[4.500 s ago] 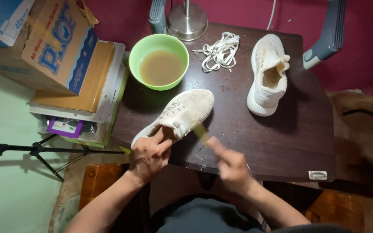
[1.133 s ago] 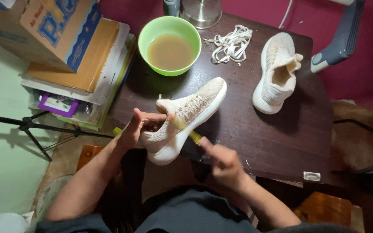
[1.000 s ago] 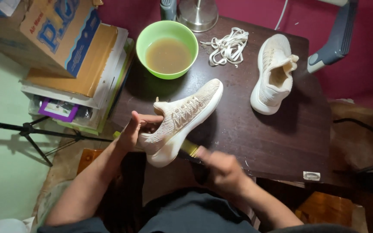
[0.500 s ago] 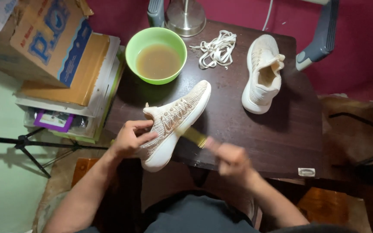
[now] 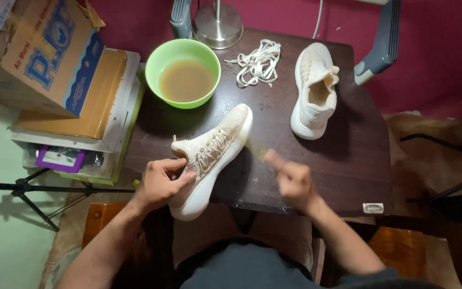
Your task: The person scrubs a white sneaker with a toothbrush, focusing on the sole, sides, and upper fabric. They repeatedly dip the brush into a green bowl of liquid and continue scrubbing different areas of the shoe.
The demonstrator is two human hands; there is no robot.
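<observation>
Sneaker [image 5: 212, 155]: light, soft knit, probably wet; best gripped at the heel collar
Left hand [image 5: 161, 182]: clasping its heel
Right hand [image 5: 293, 179]: at 3 o'clock, pinching blurred yellowish brush [image 5: 258, 151]

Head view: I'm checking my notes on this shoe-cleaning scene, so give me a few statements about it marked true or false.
1. The left hand grips a cream shoe tilted on its side. True.
2. The green bowl holds clear blue water. False: the liquid is murky brown.
3. The second shoe stands upright on the dark table, apart from both hands. True.
4. The laces are threaded through the second shoe. False: they lie loose in a heap beside it.
5. The right hand is empty. False: it holds a blurred yellowish brush.
</observation>
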